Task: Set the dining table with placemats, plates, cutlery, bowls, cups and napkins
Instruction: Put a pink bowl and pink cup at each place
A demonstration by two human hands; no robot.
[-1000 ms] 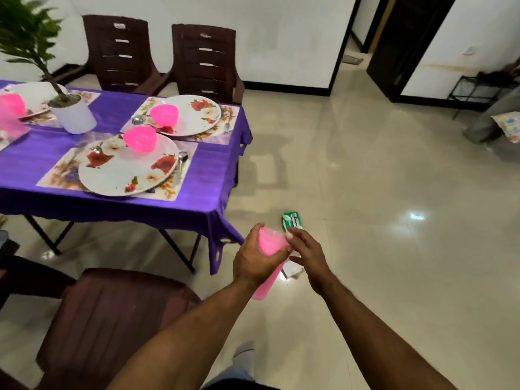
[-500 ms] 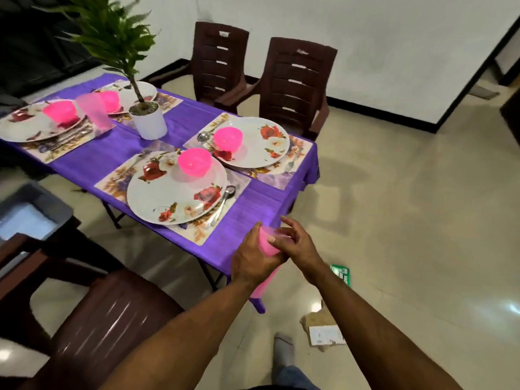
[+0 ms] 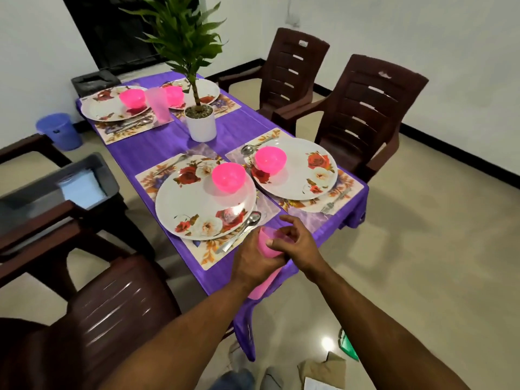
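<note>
Covering table, purple cloth (image 3: pixel 157 149); brown chairs (image 3: pixel 363 114) around, beige floor (image 3: pixel 422 263).

The left hand (image 3: pixel 254 266) covers the middle of the pink cup (image 3: pixel 266 246), so only its rim and its lower end show, and the right hand (image 3: pixel 295 243) hides part of the rim; whether this is one cup or a nested stack cannot be told. The grey bin (image 3: pixel 56 190) at the left is blurred and cut by the frame edge, its pale contents unreadable. The far plate (image 3: pixel 208 90) sits partly behind the plant stem (image 3: pixel 195 91), and the green packet (image 3: pixel 349 347) on the floor is too small to read.
</note>
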